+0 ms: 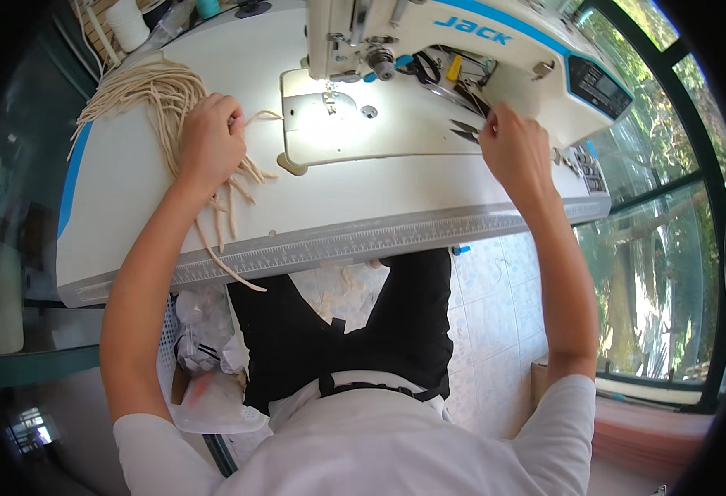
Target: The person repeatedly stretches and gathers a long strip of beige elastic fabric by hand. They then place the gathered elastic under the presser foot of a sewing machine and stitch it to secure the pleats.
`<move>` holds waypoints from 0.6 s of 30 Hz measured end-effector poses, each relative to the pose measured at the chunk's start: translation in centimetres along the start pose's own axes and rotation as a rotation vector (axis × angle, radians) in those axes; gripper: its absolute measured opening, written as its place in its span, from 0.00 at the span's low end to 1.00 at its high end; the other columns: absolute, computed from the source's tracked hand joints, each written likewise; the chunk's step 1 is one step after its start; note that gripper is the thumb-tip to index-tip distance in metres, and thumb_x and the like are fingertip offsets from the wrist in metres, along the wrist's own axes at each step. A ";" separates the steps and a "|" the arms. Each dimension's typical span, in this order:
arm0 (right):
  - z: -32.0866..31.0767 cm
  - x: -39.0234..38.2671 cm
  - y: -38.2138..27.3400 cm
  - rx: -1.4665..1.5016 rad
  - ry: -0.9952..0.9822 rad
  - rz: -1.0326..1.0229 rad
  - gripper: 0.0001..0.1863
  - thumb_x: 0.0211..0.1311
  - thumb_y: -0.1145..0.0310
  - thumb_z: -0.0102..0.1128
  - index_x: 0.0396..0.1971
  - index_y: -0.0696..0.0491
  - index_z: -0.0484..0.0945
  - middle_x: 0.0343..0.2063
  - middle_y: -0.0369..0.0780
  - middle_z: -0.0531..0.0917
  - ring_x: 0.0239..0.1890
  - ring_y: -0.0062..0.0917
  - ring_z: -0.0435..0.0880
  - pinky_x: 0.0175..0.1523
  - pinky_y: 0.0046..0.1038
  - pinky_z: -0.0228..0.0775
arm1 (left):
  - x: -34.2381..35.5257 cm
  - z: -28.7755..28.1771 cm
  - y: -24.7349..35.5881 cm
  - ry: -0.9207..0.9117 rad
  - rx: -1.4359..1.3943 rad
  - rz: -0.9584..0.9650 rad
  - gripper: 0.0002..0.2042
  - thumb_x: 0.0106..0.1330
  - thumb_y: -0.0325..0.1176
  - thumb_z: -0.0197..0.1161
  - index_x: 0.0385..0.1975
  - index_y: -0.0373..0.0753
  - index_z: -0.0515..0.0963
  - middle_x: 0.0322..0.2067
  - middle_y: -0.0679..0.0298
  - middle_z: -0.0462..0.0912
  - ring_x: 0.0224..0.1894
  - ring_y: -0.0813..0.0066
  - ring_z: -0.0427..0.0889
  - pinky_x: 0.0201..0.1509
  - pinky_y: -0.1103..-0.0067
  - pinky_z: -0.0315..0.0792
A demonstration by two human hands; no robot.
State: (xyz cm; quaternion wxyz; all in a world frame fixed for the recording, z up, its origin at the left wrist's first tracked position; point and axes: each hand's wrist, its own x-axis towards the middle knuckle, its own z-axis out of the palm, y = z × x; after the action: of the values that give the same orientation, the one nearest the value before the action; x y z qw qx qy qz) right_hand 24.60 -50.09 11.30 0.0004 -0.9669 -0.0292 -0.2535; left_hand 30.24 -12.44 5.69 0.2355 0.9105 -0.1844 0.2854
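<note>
On the left of the sewing table lies a bundle of beige cords (152,87), its loose ends spreading toward the front edge. My left hand (212,140) rests over the bundle with its fingers closed on cord; one end pokes out to the right, toward the machine's needle plate (305,112). Over on the right, my right hand (516,149) is closed around small scissors (465,131). Their dark blades stick out to the left, slightly apart, and the grip is hidden in my palm. Between my hands stands the sewing machine (536,66), its lamp lighting the needle area.
Dark-handled scissors (422,68) and other small tools lie under the machine arm. Metal parts (579,165) sit at the table's right end. A ruler strip (338,240) runs along the front edge. Thread cones (127,25) stand at the back left; plastic bags (210,331) are below.
</note>
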 end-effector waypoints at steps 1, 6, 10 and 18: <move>1.6 2.4 -0.5 -0.074 -0.012 0.021 0.06 0.55 0.73 0.53 0.27 0.59 0.77 0.22 0.49 0.81 0.27 0.50 0.81 0.37 0.42 0.75 | -0.1 -0.2 0.3 -0.026 -0.034 0.068 0.03 0.54 0.21 0.59 0.25 0.31 0.71 0.28 0.54 0.74 0.34 0.55 0.75 0.40 0.69 0.70; 7.9 9.0 0.8 -0.111 0.358 -0.143 0.10 0.57 0.73 0.52 0.37 0.58 0.78 0.36 0.50 0.82 0.40 0.49 0.80 0.47 0.44 0.73 | 0.4 -2.1 0.5 -0.158 -0.166 0.233 0.04 0.55 0.21 0.59 0.25 0.30 0.71 0.30 0.55 0.76 0.36 0.57 0.75 0.41 0.71 0.70; 6.6 8.3 -0.5 -0.022 0.268 -0.149 0.08 0.58 0.72 0.56 0.35 0.57 0.79 0.32 0.48 0.82 0.36 0.45 0.81 0.41 0.43 0.72 | 1.1 -2.1 1.3 -0.171 -0.275 0.034 0.05 0.55 0.22 0.62 0.25 0.30 0.72 0.32 0.58 0.78 0.36 0.64 0.76 0.41 0.75 0.69; 6.4 3.0 -9.2 0.728 -0.143 -0.128 0.07 0.57 0.70 0.63 0.29 0.58 0.80 0.15 0.44 0.78 0.16 0.25 0.75 0.25 0.27 0.66 | 3.0 3.8 7.7 -0.037 -0.416 -0.212 0.13 0.52 0.26 0.70 0.34 0.34 0.74 0.28 0.64 0.74 0.31 0.76 0.71 0.35 0.78 0.68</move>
State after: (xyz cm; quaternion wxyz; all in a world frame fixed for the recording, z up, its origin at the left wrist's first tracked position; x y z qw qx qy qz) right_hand 29.83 -40.65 7.11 0.3263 -0.9150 -0.1775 -0.1576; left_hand 30.59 -21.43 7.23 0.4435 0.8616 -0.1470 0.1982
